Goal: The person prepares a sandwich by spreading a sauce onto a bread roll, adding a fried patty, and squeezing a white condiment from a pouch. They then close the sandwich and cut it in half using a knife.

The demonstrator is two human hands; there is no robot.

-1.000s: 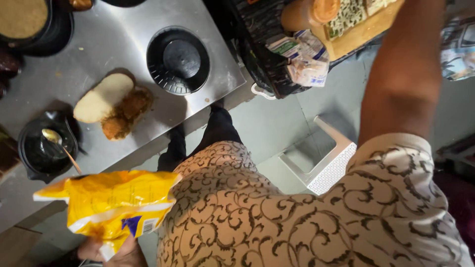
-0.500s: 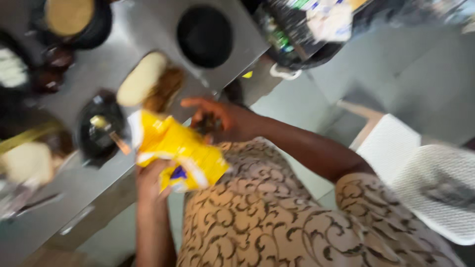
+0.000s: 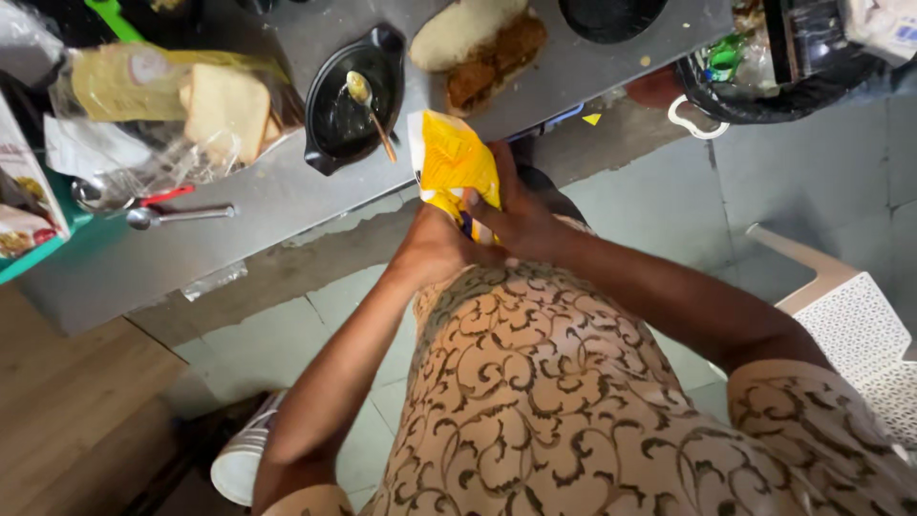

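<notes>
Both my hands grip a yellow plastic packet (image 3: 457, 164) in front of my body, at the edge of a grey metal counter (image 3: 287, 196). My left hand (image 3: 435, 247) holds its lower left side and my right hand (image 3: 516, 212) holds its right side. Just beyond the packet sits a small black pan (image 3: 346, 113) with a spoon (image 3: 368, 105) in it. An open bread roll with brown filling (image 3: 478, 46) lies behind the pan.
A clear bag of sliced bread (image 3: 177, 105) lies on the counter's left, with a metal ladle (image 3: 172, 216) near it. A black round burner (image 3: 611, 14) is at the top. A black basket of packets (image 3: 793, 57) stands at the right, a white plastic chair (image 3: 850, 325) beside me.
My right arm came down from the shelf at upper right and took hold of the yellow packet with my left hand. The view swung left and the packet rose toward the counter.
</notes>
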